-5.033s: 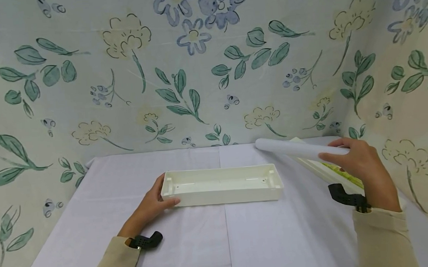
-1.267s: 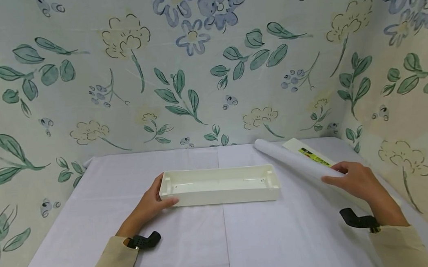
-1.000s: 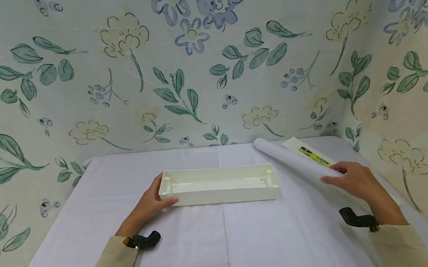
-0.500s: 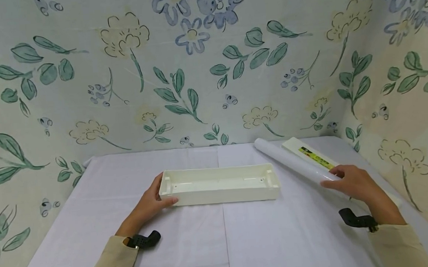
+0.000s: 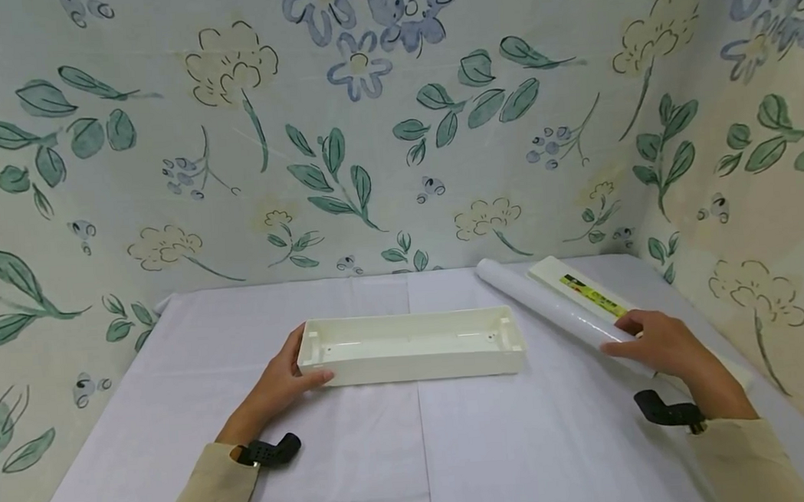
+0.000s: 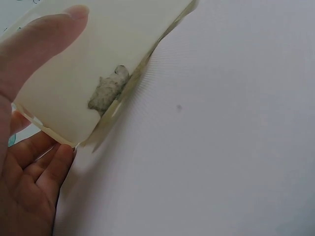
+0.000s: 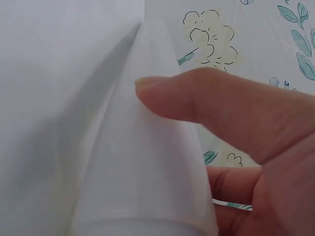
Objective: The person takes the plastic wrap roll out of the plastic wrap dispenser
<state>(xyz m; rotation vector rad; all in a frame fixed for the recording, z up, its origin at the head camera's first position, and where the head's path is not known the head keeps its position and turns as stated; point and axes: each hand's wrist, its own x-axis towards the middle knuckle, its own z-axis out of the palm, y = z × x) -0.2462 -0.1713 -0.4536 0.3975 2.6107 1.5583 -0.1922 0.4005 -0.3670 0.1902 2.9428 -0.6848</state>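
A long cream plastic box (image 5: 423, 368), its top side facing up and hollow inside, lies on the white cloth ahead of me. My left hand (image 5: 285, 381) grips its left end, thumb on the front wall and fingers round the end. In the left wrist view, a torn grey patch (image 6: 109, 91) shows on the box wall. To the right, my right hand (image 5: 667, 346) holds the near end of a glossy white roll (image 5: 543, 300), thumb on top and fingers on the far side. The roll slants away toward the back of the table.
Beyond the roll lies a long cream lid-like strip (image 5: 554, 270) with a yellow label (image 5: 593, 295), partly hidden by the right hand. White cloth (image 5: 359, 445) covers the table. A flowered curtain-like backdrop (image 5: 367, 130) rises at the back and sides.
Compared with five seconds ago, my right hand has brought the near end of the roll lower, uncovering more of the cream strip and label. The left hand and box have stayed put.
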